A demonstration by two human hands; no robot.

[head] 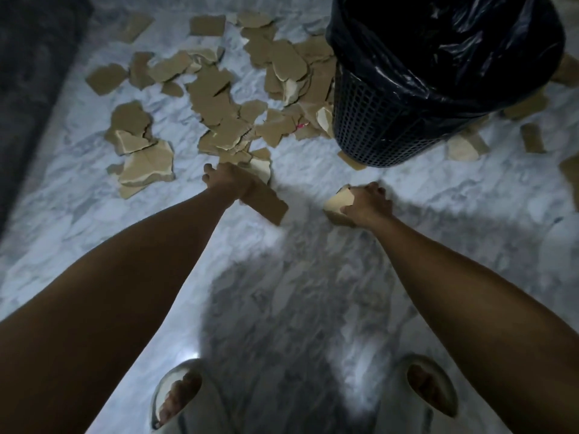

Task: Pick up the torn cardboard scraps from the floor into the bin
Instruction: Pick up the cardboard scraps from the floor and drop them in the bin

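Several torn brown cardboard scraps lie scattered over the marble floor, most of them left of the bin. The bin is a dark mesh basket lined with a black plastic bag, standing at the upper right. My left hand reaches down at the near edge of the pile and grips a long brown scrap that sticks out below it. My right hand holds a pale folded scrap just in front of the bin's base.
More scraps lie to the right of the bin. A dark rug or mat borders the floor on the left. My two feet in light slippers stand at the bottom of the view.
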